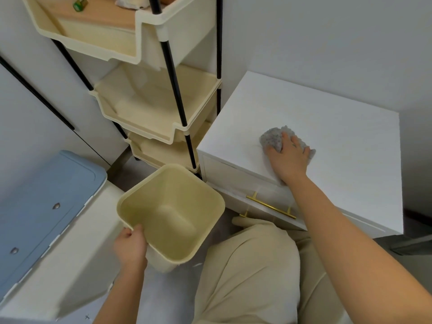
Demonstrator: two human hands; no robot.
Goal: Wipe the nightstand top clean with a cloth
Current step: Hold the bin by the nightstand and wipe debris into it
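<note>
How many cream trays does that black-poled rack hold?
3: top tray near the upper edge, middle tray below it, lowest tray beside the nightstand; the bin may hide another.

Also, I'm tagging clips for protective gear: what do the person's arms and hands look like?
The left forearm and right forearm are bare, no sleeves in view. The left hand and right hand wear no gloves; no watch, ring or bracelet shows. The right hand's back has a small dark mark. The trousers are beige.
</note>
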